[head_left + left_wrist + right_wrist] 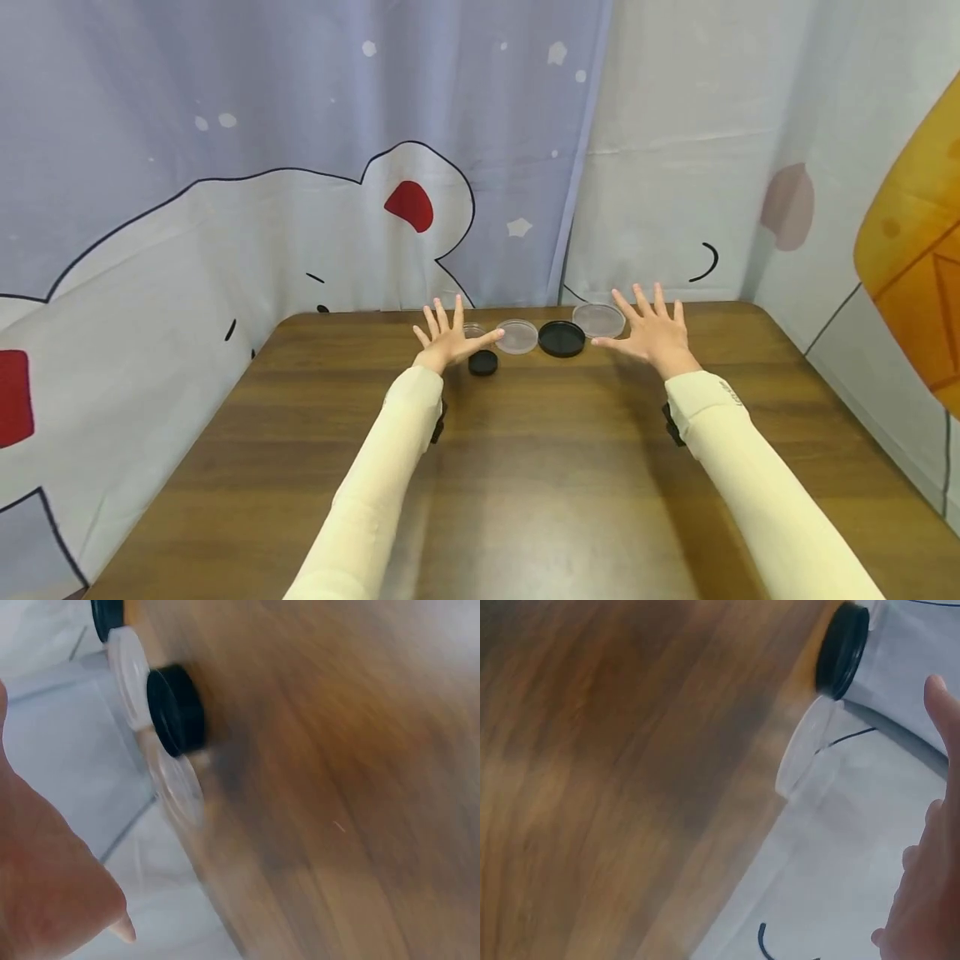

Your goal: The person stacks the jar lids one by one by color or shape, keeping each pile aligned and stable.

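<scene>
Both hands stretch forward over the far side of the table with fingers spread and nothing held. My left hand (pixel 447 340) hovers by a small black round dish (pixel 483 362), overlapping a small clear round dish (pixel 473 330) behind it in the head view. Beside that thumb lies a larger clear round dish (pixel 517 337). A larger black round dish (pixel 562 338) sits between the hands. The thumb of my right hand (pixel 655 335) points towards it, close to another clear round dish (pixel 599 320). In the left wrist view the small black dish (pixel 176 710) shows a raised rim.
The dishes line the far edge of a brown wooden table (pixel 555 500). A printed curtain (pixel 300 233) hangs right behind that edge and along the right side. Long pale sleeves (pixel 375 492) cover both arms, with a dark strap at each wrist.
</scene>
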`<state>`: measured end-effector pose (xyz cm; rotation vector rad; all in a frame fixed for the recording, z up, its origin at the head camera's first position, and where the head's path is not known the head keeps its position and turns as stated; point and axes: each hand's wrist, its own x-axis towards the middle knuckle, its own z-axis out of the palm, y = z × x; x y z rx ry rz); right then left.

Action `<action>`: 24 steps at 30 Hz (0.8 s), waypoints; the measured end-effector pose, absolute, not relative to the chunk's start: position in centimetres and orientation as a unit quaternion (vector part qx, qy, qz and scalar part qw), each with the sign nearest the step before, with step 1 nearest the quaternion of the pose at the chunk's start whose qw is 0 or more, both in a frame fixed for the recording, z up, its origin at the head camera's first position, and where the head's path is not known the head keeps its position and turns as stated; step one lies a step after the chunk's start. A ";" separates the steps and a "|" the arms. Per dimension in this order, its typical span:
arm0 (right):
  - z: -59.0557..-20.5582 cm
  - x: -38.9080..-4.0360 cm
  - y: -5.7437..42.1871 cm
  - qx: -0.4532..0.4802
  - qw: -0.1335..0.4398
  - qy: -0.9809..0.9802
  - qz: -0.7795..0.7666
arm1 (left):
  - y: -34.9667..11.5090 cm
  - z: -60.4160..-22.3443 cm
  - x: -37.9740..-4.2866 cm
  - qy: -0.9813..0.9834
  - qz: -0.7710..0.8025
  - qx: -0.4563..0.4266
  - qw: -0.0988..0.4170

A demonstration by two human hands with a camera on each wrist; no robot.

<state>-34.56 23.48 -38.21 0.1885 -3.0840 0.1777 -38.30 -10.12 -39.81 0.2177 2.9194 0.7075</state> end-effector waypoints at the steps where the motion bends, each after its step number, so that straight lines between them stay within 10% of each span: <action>1: -38.2 -34.6 23.2 0.059 0.022 -0.995 0.071 | -9.8 -39.9 -38.4 0.963 0.250 0.072 0.069; 24: -40.8 -35.0 20.9 0.018 -0.076 -0.888 0.453 | -0.2 -41.7 -36.5 0.917 0.375 0.136 0.007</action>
